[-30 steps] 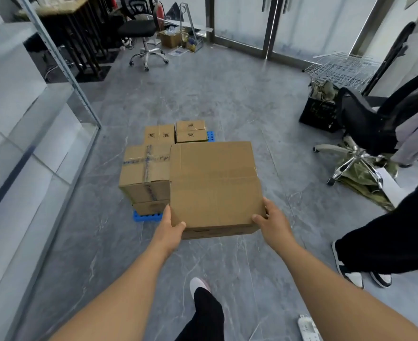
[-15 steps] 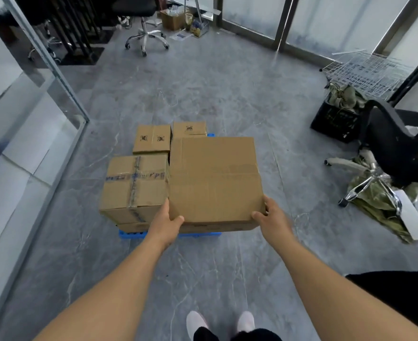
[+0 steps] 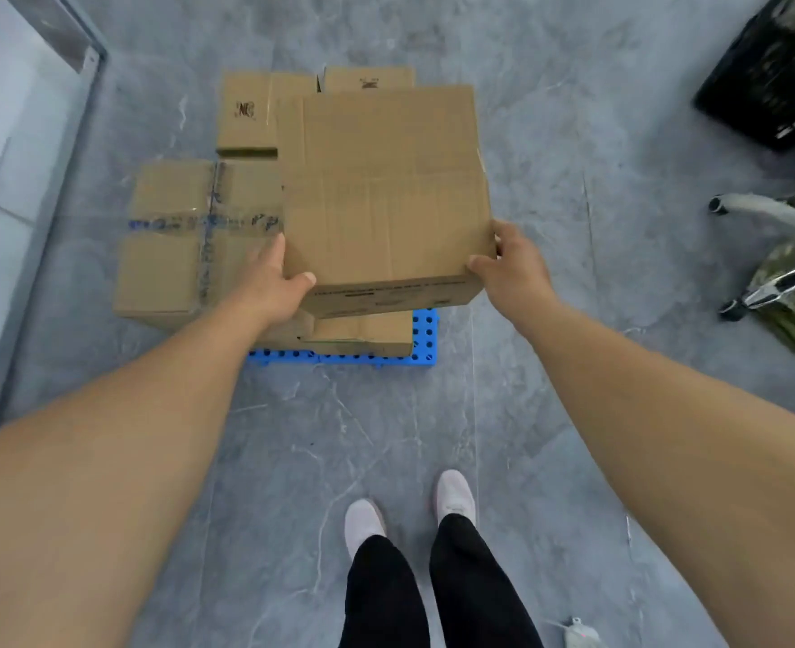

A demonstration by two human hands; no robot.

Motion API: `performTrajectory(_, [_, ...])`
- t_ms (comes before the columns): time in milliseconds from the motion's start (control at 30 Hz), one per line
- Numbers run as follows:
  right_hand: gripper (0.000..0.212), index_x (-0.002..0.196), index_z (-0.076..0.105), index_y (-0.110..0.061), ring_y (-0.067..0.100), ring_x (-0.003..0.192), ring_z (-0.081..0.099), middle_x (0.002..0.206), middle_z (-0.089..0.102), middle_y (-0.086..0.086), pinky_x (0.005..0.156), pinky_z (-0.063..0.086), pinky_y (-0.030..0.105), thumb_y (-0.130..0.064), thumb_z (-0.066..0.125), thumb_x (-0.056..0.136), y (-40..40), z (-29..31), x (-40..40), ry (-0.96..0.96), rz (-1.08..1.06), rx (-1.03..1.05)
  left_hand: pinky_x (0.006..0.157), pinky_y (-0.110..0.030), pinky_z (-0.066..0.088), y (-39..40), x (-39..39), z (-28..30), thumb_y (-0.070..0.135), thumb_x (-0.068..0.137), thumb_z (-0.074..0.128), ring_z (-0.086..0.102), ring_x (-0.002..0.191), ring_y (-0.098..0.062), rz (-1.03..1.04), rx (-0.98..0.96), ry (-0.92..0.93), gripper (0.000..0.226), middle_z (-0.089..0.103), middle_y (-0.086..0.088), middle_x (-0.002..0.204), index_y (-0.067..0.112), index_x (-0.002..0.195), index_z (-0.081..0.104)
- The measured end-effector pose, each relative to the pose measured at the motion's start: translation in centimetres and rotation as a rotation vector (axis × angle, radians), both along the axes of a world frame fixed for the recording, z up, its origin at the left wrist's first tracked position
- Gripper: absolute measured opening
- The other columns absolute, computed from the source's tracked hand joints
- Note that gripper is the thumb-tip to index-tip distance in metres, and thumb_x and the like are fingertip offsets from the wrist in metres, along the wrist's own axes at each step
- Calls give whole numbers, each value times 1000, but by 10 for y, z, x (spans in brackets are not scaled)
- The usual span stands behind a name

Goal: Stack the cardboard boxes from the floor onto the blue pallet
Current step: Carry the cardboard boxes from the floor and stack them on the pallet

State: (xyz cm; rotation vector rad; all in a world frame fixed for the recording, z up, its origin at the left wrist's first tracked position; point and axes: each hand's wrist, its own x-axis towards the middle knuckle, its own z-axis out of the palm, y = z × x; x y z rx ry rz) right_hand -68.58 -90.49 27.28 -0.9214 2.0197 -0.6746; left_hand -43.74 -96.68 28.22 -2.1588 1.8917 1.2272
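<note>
We are holding a large cardboard box (image 3: 386,189) between both hands, over the right part of the blue pallet (image 3: 426,334), which is lying at twelve o'clock from our feet. Our left hand (image 3: 274,282) is gripping the box's near left corner, thumb curled over the top edge and fingers hidden down its side. Our right hand (image 3: 510,268) is gripping the near right corner, thumb on the front edge and fingers wrapped round the side. Whether the box is resting on the flatter box (image 3: 363,332) beneath it or hanging just above, we cannot tell.

At ten o'clock from the held box a taped box (image 3: 185,240) with a blue-printed cross of tape is sitting just beside it. Farther off, at eleven o'clock, a smaller printed box (image 3: 246,114) is standing, and another small box (image 3: 367,79) is peeking out behind the held one at twelve.

At two o'clock a black crate (image 3: 770,81) is sitting on the grey floor (image 3: 386,413), well apart from the pallet, and a chair base (image 3: 770,254) is showing at three o'clock.
</note>
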Motion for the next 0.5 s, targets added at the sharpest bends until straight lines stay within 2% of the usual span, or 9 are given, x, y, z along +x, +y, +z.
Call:
performTrajectory(167, [46,133,43,-27,17,98,56,106,55,-7,82,47,32,-17,51,89,-16,-71,11,-37,-20,14,115,-37,7,-25,14,-64,38,95,46,2,145,-19,-63,30,-79,69,-5,2,158,29,149,4])
performTrajectory(367, [47,132,44,-28,12,93,56,106,57,-8,69,43,20,-15,53,87,-25,-131,26,-85,-70,8,116,-45,2,-41,30,-112,45,94,43,-7,144,-25,-139,42,-240,68,-12,4,157,34,148,4])
performTrajectory(500, [49,133,44,-28,10,93,56,109,57,-9,68,41,18,-14,54,86,-29,-153,34,-109,-83,7,115,-46,0,-47,35,-132,43,95,42,-8,144,-27,-177,23,-306,67,-10,1,157,33,148,3])
